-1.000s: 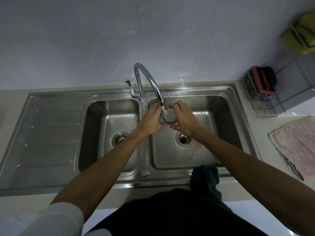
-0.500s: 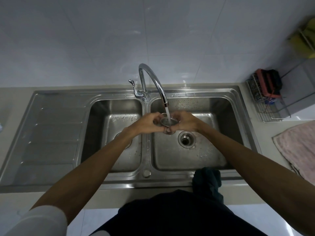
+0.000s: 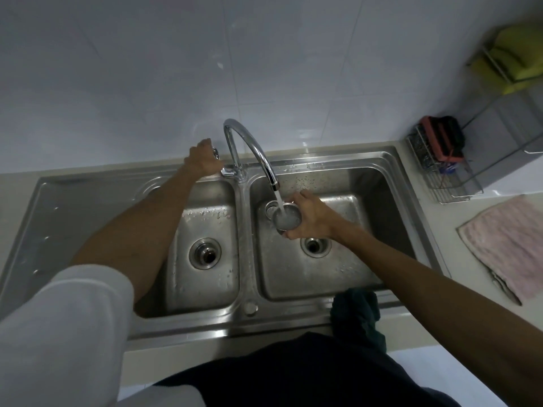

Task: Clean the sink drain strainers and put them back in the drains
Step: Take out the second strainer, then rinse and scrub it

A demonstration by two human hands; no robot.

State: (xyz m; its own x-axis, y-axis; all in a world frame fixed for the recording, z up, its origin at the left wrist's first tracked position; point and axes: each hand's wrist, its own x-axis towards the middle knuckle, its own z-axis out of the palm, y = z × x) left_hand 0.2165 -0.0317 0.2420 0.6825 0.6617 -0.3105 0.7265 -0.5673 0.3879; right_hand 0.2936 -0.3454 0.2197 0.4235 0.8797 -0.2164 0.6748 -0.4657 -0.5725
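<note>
My right hand [image 3: 311,217] holds a round steel drain strainer [image 3: 286,218] over the right basin, under the running stream from the curved tap [image 3: 249,148]. The strainer cup is full of water. A smaller round metal part [image 3: 270,207] shows at its left edge. My left hand [image 3: 202,160] is wrapped around the tap lever [image 3: 219,163] behind the left basin. The left drain [image 3: 205,254] and the right drain [image 3: 315,245] are both open holes with no strainer in them.
The double steel sink has a drainboard [image 3: 88,218] on its left. A dark green cloth [image 3: 357,315] hangs over the front rim. A pink towel [image 3: 511,245] lies on the counter at right, behind it a wire rack [image 3: 440,171] with sponges.
My left hand has let go of the strainer and reached back to the tap lever. The right hand alone now holds the strainer under the water.
</note>
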